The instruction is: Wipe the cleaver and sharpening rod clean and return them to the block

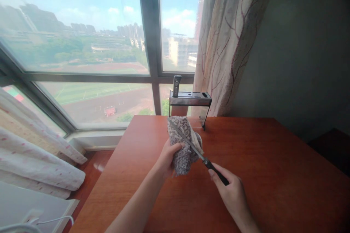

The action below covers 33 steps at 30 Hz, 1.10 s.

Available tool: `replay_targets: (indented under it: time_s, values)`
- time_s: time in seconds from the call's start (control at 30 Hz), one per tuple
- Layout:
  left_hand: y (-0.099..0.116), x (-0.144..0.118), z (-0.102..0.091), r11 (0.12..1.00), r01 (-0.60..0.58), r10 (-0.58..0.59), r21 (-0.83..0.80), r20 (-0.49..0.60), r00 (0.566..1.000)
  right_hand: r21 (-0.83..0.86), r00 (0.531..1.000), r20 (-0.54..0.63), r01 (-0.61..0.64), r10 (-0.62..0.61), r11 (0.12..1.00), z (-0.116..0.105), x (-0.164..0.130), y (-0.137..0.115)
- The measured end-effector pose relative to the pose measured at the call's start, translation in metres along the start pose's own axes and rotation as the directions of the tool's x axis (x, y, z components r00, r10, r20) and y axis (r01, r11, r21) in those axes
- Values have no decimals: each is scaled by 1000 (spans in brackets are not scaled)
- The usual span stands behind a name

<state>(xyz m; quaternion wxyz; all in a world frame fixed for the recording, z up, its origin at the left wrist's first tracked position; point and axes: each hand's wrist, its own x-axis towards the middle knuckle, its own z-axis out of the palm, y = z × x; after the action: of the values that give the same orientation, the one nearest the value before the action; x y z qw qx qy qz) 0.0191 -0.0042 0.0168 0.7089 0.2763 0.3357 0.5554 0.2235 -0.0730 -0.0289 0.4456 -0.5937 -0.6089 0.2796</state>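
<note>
My left hand [167,156] is closed around a fuzzy grey cloth [182,160], thumb across its front. Over the cloth's face lies the long narrow blade of a knife [188,141], slanting from upper left to lower right. My right hand [228,185] grips the knife's black handle, with the thumb along it. Just behind the cloth stands a knife block [190,99] with a slotted metal top and clear sides. One knife [176,85] with a grey handle sits upright in its left slot. The cloth hides the block's lower left part.
The reddish-brown wooden table [136,145] spans the area under my hands, its far edge near the window [90,54]. A patterned curtain [224,36] hangs behind the block, another curtain [32,160] at the left. A white cable [58,219] lies at the lower left.
</note>
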Motion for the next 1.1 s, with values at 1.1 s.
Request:
replay_targets:
  time_s: [1.1]
  values:
    - [2,1,-8,999,32,-31,13,-55,998,428,783,551,-561,288,709,-3,-14,-10]
